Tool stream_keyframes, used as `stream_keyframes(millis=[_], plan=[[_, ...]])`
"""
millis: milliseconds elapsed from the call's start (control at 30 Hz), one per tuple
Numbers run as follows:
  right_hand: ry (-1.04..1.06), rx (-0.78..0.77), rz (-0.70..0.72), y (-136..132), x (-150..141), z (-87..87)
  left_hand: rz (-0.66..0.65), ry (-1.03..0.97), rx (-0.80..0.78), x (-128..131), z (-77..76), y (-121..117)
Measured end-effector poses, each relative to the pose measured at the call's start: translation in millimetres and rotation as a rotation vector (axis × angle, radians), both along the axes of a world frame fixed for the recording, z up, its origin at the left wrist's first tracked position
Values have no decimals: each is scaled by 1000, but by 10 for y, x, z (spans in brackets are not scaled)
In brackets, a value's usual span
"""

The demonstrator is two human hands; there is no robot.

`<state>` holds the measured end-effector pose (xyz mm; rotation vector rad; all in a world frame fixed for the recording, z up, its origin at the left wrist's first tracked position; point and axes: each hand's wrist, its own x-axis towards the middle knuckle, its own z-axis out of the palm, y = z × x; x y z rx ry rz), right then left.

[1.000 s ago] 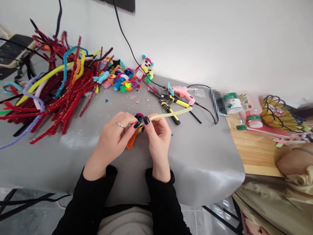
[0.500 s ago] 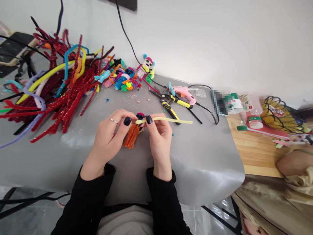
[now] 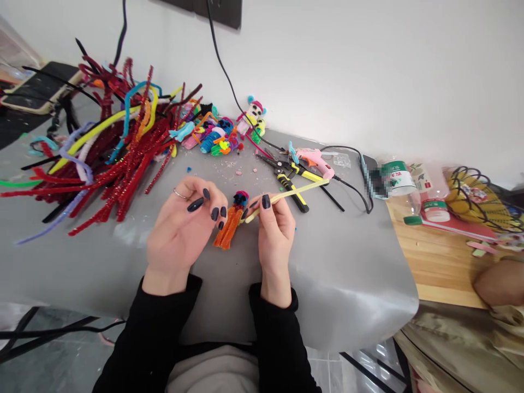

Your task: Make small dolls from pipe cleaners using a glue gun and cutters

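My right hand (image 3: 275,229) pinches a pale yellow pipe cleaner (image 3: 303,189) between thumb and fingers; its long end points right, toward the pliers. Left of those fingertips is a small pipe-cleaner figure (image 3: 230,224), with an orange body and a dark blue and pink head. Whether my right fingers also touch the figure I cannot tell. My left hand (image 3: 180,226) is turned palm up beside it, fingers loosely curled and apart, holding nothing.
A heap of red and mixed pipe cleaners (image 3: 123,147) covers the left side. Finished figures (image 3: 221,134) sit by the wall. Yellow-black pliers (image 3: 289,183) and a pink glue gun (image 3: 315,161) lie ahead, with cables. Bottles (image 3: 403,191) stand right, near another person's arm (image 3: 497,281).
My left hand has let go and drawn back left, turning palm up. The yellow pipe cleaner's free end now tilts upward in my right hand. The view has shifted slightly.
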<state>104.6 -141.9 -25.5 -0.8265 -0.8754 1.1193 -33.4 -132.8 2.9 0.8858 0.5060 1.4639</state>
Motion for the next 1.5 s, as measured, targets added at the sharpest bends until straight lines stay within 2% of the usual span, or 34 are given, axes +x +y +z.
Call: stream_keyframes(millis=[100, 367, 633, 800, 933, 1067, 1200, 1500], plan=[[-30, 41, 6, -15, -8, 21, -39, -19, -30, 26, 23, -22], [-174, 79, 35, -42, -26, 67, -39, -66, -36, 54, 18, -32], [-234, 88, 55, -87, -11, 20, -3, -78, -34, 50, 8, -18], [-328, 68, 75, -194, -43, 77, 56, -31, -52, 73, 18, -34], [-453, 137, 17, -236, -79, 132, 107, 45, -53, 66, 17, -40], [-588, 225, -79, -229, -85, 116, 133, 96, -79, 46, 19, -42], [-641, 296, -168, -222, -84, 85, 132, 33, -87, 44, 12, -49], [-613, 217, -231, -206, -75, 43, 115, 43, -191, 19, 1, -97]])
